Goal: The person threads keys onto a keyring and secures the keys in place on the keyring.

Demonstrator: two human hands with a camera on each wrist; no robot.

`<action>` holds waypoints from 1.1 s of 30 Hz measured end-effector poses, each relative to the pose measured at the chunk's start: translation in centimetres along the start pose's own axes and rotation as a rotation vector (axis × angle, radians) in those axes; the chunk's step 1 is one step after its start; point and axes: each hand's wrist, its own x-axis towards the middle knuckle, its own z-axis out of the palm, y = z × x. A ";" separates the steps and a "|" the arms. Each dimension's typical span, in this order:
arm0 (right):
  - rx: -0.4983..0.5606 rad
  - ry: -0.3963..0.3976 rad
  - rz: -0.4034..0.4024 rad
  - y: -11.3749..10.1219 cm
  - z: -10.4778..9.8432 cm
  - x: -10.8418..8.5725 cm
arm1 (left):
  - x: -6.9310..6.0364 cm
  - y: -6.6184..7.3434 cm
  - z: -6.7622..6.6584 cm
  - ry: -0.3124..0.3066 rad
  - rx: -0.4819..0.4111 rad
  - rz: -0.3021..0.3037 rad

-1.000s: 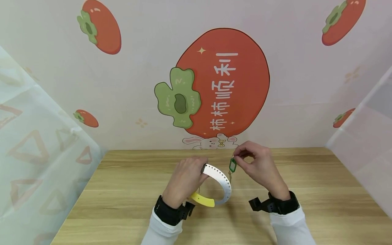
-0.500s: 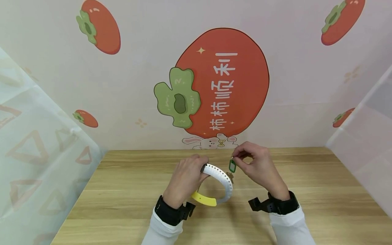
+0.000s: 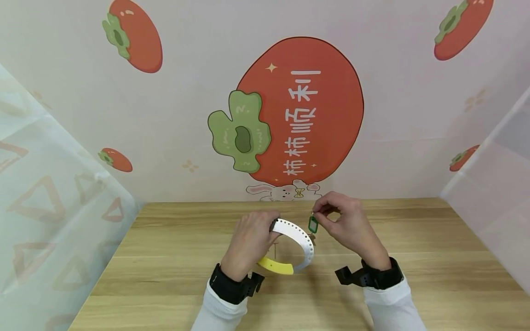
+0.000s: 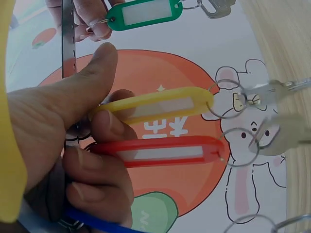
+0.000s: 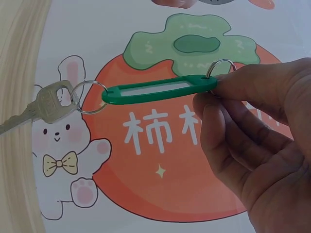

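Observation:
My left hand (image 3: 250,241) grips a white curved band (image 3: 296,234) with a row of holes and a yellow section (image 3: 277,267). In the left wrist view, a yellow key tag (image 4: 160,108) and a red key tag (image 4: 170,153) hang beside its curled fingers, each with a key on a ring. Part of a blue thing (image 4: 99,220) shows below them. To the right of the band, my right hand (image 3: 352,225) pinches the upper split ring (image 5: 221,68) of a green key tag (image 5: 155,91). From that tag's other ring dangles a metal key (image 5: 53,103).
Both hands are above a wooden table (image 3: 165,276). Behind it stands a pale backdrop (image 3: 397,115) printed with persimmons and a rabbit. Pale sheets (image 3: 62,207) slope down at the left and right sides.
The key below the green tag has swung and turned. My left hand has tilted the band slightly, raising its lower edge a little. My right hand has drifted slightly left, still pinching the ring.

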 end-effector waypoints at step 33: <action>-0.019 0.081 0.029 0.0 0.1 0.1 | 0.0 0.1 -0.4 0.001 -0.049 -0.086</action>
